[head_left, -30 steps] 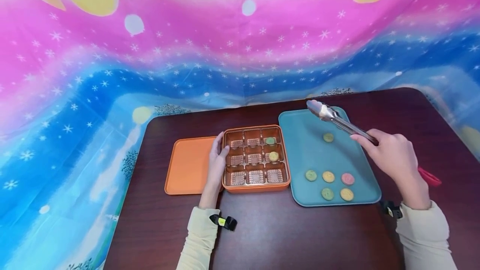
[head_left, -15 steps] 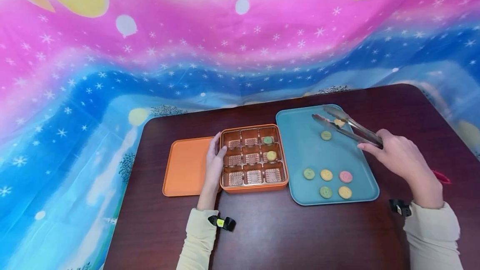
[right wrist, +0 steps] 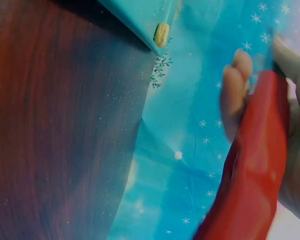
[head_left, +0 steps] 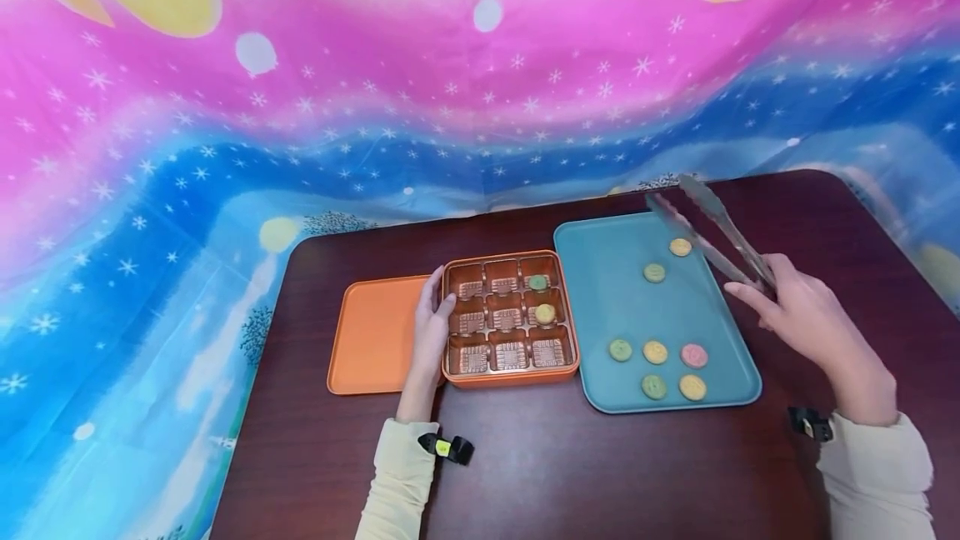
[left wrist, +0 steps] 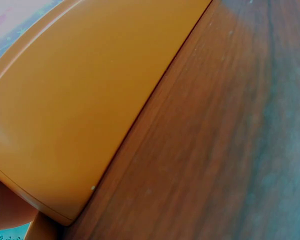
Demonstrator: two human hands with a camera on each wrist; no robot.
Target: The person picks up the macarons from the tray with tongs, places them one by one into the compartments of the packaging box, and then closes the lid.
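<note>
1. Forearms: both enter from the near edge in pale sleeves [head_left: 873, 473]; the left leans slightly right, the right angles inward to the left.
2. Left hand [head_left: 429, 336]: fingers extended along the left wall of the compartmented box [head_left: 512, 377], thumb at its rim.
3. Right hand [head_left: 813, 319]: raised past the right edge of the teal tray [head_left: 600, 290], fingers and thumb gripping the tongs [head_left: 731, 232] at the red handle [right wrist: 255, 165].
4. Box: between the orange panel [head_left: 375, 336] and the teal tray; a yellow cookie [head_left: 545, 313] sits in the middle-right compartment, a green cookie [head_left: 537, 282] in the far-right one.
5. Teal tray: five cookies lie near, two farther back.
6. Tongs: arms spread, tips pointing away, appearing beyond the tray's far edge.
</note>
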